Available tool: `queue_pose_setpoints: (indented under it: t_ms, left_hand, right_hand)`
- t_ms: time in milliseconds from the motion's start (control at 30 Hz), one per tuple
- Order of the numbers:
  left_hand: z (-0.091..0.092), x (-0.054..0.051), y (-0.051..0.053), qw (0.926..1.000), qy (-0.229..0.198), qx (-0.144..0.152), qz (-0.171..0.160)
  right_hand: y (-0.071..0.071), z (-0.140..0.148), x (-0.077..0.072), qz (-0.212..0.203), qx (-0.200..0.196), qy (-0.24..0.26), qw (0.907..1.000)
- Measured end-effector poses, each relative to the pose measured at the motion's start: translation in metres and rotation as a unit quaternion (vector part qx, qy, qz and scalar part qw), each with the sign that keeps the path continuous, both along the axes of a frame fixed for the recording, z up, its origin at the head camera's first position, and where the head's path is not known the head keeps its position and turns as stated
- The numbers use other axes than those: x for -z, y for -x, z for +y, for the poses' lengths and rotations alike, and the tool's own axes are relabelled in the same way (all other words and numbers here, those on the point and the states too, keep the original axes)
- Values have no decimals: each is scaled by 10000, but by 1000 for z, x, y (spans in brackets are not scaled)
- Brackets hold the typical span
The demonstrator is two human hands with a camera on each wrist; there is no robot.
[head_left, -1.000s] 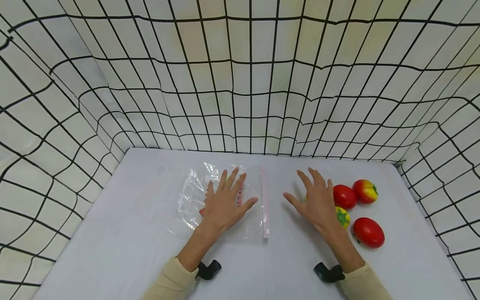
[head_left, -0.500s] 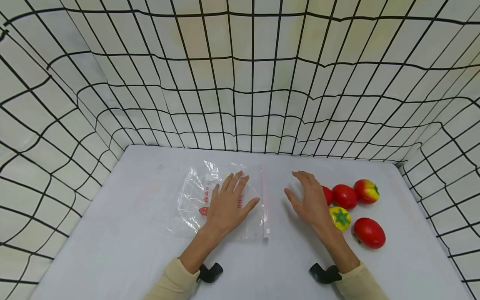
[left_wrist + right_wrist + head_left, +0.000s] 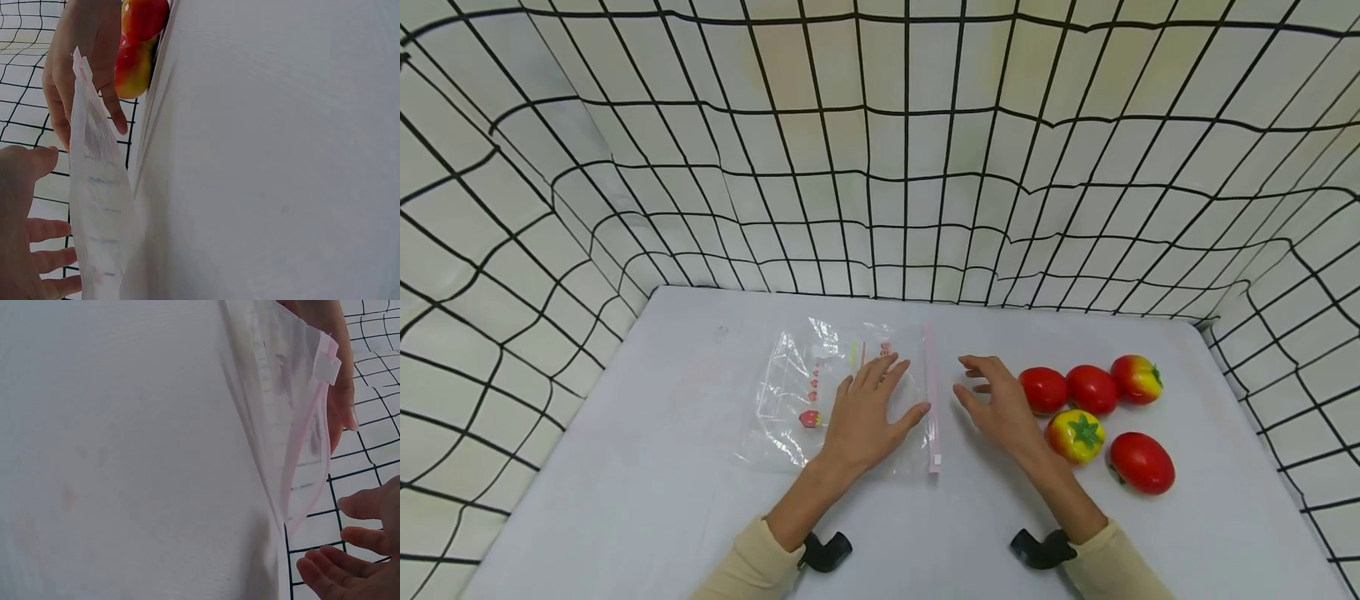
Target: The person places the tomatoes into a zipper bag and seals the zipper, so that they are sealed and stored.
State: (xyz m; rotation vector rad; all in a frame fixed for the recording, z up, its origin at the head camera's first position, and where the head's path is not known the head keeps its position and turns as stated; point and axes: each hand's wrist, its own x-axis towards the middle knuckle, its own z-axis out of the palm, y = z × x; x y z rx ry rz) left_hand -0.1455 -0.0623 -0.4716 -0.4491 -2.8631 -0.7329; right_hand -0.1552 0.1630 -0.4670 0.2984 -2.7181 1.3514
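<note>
A clear slider zip bag (image 3: 790, 367) with a pink closure strip and printed red fruit shapes lies on the table. My left hand (image 3: 867, 421) hovers over its right half, fingers spread and holding nothing; the frames do not settle whether it touches the plastic. In the right wrist view the bag's pink-edged mouth (image 3: 306, 437) stands partly apart, its white slider (image 3: 327, 369) at one end. Just right of that strip is my right hand (image 3: 1003, 412), fingers loosely bent with nothing in them. Nearest to it lies a red toy tomato (image 3: 1041, 390).
More toy tomatoes lie at right: a red one (image 3: 1092, 389), a red-yellow one (image 3: 1138, 379), a yellow-red one with a green star top (image 3: 1077, 436) and a separate red one (image 3: 1141, 463). Black netting (image 3: 906, 200) over white walls encloses the white table (image 3: 647, 467).
My right hand has moved left, away from the tomatoes, baring those it covered, and its fingers have bent a little. My left hand has shifted slightly right and nearer to me over the bag.
</note>
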Motion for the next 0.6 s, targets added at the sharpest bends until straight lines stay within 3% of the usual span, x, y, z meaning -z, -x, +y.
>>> queue_pose_setpoints:
  t_ms: [267,367,600]
  left_hand:
    - [5,2,-1,9996,-244,11,-171]
    - [4,2,-2,9993,-291,35,-218]
    - [3,3,-4,9987,-384,74,-338]
  right_hand:
    - [4,-3,8,-766,-43,-3,9970]
    - [6,-5,12,-1098,-141,236,9936]
    - [11,-12,16,-1332,-357,625,9885]
